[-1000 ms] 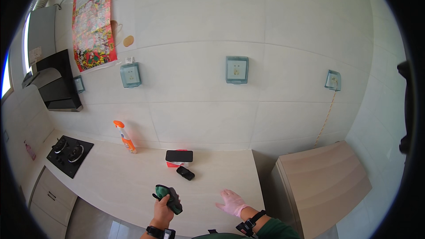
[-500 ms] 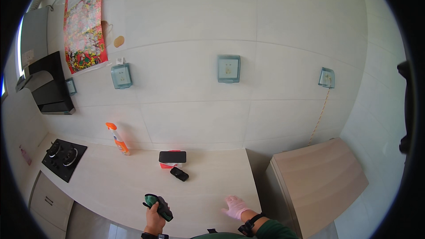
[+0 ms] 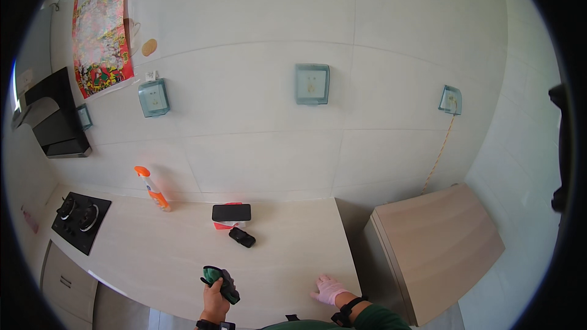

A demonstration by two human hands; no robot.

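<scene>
My left hand [image 3: 214,300] is closed round a bundled green-and-black cloth item [image 3: 227,287] over the front part of the countertop. Folds hide its exact kind; one part looks green, the rest dark grey with black edging. A pink glove covers my right hand [image 3: 328,290], which lies on or just above the counter near its right end, fingers spread and holding nothing. Farther back, a small black device [image 3: 242,237] lies in front of a red-and-white pack [image 3: 228,225]. On top of that pack rests a flat black phone-like slab [image 3: 232,212].
An orange-topped spray bottle [image 3: 152,189] stands against the tiled wall. At the far left is a black gas hob [image 3: 81,222] with a range hood [image 3: 58,116] above. Beyond the counter's right edge, across a gap, stands a beige-topped cabinet or appliance [image 3: 443,247].
The whole view has shifted a little, so the wall and counter sit slightly higher and farther left. My right hand is slightly nearer the counter's right edge; my left still grips the cloth item.
</scene>
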